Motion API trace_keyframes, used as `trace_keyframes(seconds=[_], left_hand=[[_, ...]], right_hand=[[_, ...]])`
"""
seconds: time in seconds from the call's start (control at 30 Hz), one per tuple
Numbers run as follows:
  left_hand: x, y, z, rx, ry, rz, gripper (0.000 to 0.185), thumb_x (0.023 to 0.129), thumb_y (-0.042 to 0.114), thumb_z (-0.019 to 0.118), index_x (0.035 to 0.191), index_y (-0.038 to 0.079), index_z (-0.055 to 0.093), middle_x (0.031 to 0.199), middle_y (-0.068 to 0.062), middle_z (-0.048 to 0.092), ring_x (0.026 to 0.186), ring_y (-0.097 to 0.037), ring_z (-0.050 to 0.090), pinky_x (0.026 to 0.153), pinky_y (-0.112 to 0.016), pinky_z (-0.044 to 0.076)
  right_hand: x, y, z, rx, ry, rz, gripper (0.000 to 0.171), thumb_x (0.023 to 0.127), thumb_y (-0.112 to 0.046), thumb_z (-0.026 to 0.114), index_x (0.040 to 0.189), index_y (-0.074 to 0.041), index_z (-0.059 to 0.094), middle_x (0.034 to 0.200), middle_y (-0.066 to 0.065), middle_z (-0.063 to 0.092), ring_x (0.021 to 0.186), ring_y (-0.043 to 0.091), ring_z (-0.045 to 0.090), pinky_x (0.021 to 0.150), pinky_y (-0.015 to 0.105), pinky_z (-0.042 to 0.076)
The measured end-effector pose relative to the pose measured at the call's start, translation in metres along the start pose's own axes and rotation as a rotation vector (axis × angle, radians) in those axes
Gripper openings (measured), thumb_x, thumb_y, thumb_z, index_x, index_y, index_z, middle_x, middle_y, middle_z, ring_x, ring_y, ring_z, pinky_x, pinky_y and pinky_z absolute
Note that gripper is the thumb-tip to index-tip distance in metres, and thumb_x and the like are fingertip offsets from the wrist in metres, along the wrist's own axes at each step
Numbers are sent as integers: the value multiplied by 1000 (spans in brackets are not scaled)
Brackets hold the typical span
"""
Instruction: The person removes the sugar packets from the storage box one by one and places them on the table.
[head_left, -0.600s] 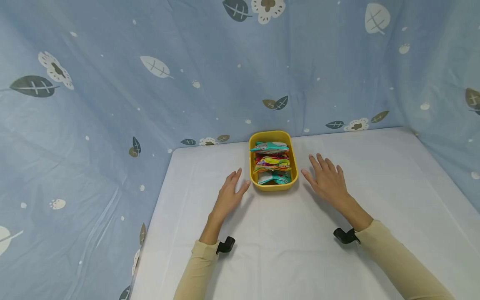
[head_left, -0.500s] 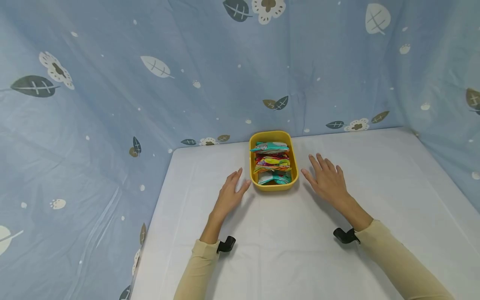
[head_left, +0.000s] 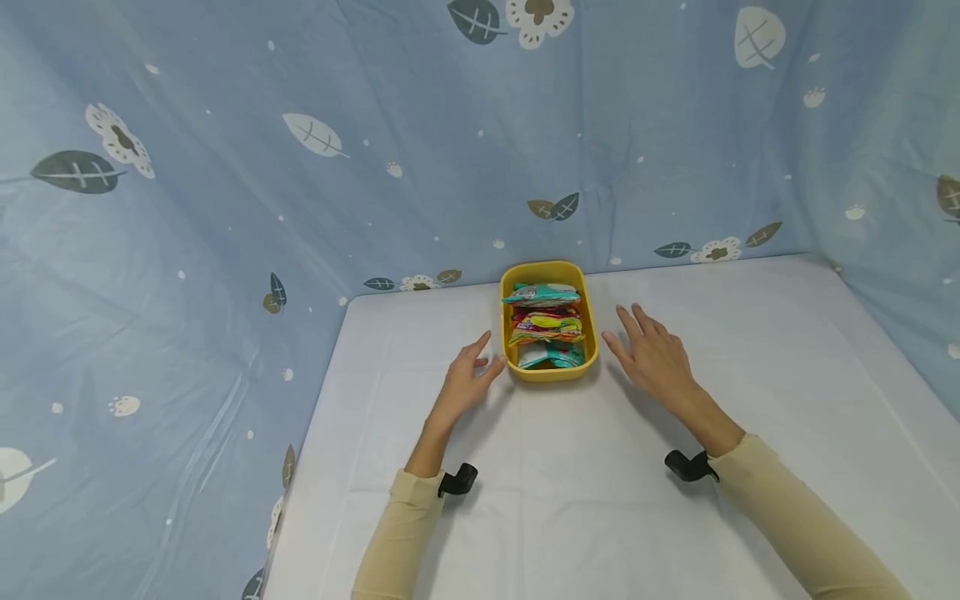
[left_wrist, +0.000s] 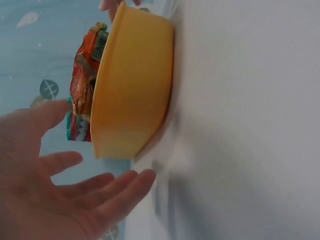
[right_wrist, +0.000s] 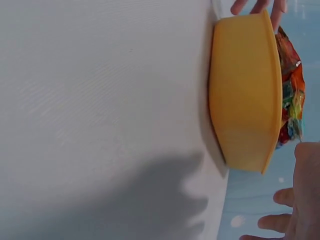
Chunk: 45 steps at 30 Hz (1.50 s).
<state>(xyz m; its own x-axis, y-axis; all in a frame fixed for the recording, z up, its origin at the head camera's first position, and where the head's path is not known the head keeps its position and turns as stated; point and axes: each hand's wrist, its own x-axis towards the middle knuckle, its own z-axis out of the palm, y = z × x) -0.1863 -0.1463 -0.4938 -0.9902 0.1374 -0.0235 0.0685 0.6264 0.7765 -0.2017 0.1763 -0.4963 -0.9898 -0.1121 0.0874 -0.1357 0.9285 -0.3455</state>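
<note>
Left hand (head_left: 465,385) and right hand (head_left: 657,363) spread, empty, beside yellow bin (head_left: 551,376), which looks light, stiff (packets (head_left: 547,327) likely soft), best gripped at opposite long sides.

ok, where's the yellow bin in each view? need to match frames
Head: yellow bin just right of centre, between left hand and right hand.
Left wrist: bin in the upper part, left of centre, appearing sideways.
Right wrist: bin upper right, also sideways.
Shared landmark: colourful snack packets, inside in head, showing past its rim in both wrist views.
</note>
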Motion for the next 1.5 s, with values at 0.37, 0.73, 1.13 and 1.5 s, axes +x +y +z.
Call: trace_keyframes(seconds=[0.37,0.73,1.13,1.5], left_hand=[[14,3,-2,-208,-72,-53,69,95,46,60,154,22,33,149,-20,43,121,-34,61,74,-30,65],[27,4,-6,-336,-116,-136,68,97,39,60,154,16,33,144,-20,47,116,-38,63,75,-35,66],[38,3,-11,-393,-142,-154,65,98,37,59,154,14,33,138,-20,54,111,-38,65,79,-44,65],[39,7,-10,-430,-177,-158,65,98,35,58,154,13,33,137,-21,54,107,-33,68,83,-49,63]], right_hand=[[9,-8,-9,75,-59,25,75,101,-63,21,157,-14,22,154,26,33,126,53,46,90,73,48],[18,-15,-16,71,-81,23,74,101,-61,20,155,-11,27,141,31,47,108,52,59,79,68,55],[24,-19,-23,79,-67,12,70,103,-58,24,150,-8,39,132,30,56,101,49,63,73,64,57],[28,-21,-27,102,-32,-4,70,102,-58,26,145,-6,46,123,26,63,101,43,64,71,60,58]])
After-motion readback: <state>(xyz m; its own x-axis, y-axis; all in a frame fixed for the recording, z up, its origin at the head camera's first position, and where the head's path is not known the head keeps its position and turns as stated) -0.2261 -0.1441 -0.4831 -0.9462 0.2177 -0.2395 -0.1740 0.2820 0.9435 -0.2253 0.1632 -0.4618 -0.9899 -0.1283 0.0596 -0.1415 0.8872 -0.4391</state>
